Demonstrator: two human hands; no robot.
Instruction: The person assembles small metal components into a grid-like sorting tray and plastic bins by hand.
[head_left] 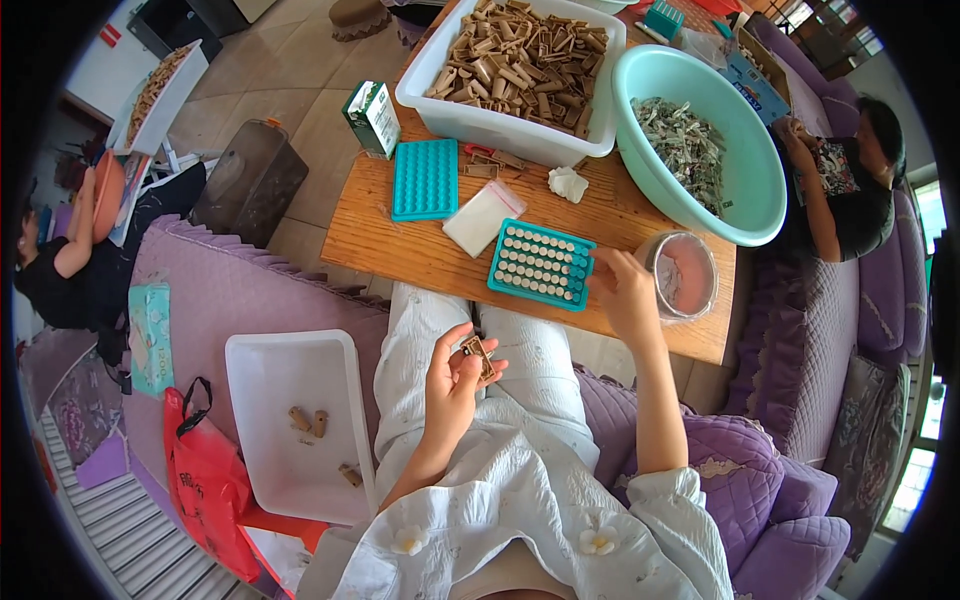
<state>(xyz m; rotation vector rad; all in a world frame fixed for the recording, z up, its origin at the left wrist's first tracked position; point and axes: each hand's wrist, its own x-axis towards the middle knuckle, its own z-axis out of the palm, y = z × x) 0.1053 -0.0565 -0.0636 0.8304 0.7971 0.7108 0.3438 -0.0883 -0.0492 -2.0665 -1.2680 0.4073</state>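
Note:
My left hand (455, 385) is closed around a small brown plastic casing (480, 358) with an open, hollow side, held above my lap. My right hand (625, 290) reaches over the table to the right edge of a teal tray (494, 276). Its fingers are drawn together there, and what they hold, if anything, is hidden. Rows of small white round pieces (538, 256) fill most of the tray; the slots at its right end show bare teal. Just right of that hand stands a clear round tub (686, 275) with a pinkish inside.
On the wooden table (375, 225) are a white bin of brown casings (520, 70), a mint basin (640, 90) of small metallic parts, another teal tray (425, 180), a plastic bag (484, 217) and a box (372, 118). A white bin (300, 385) holds several casings. People sit left and right.

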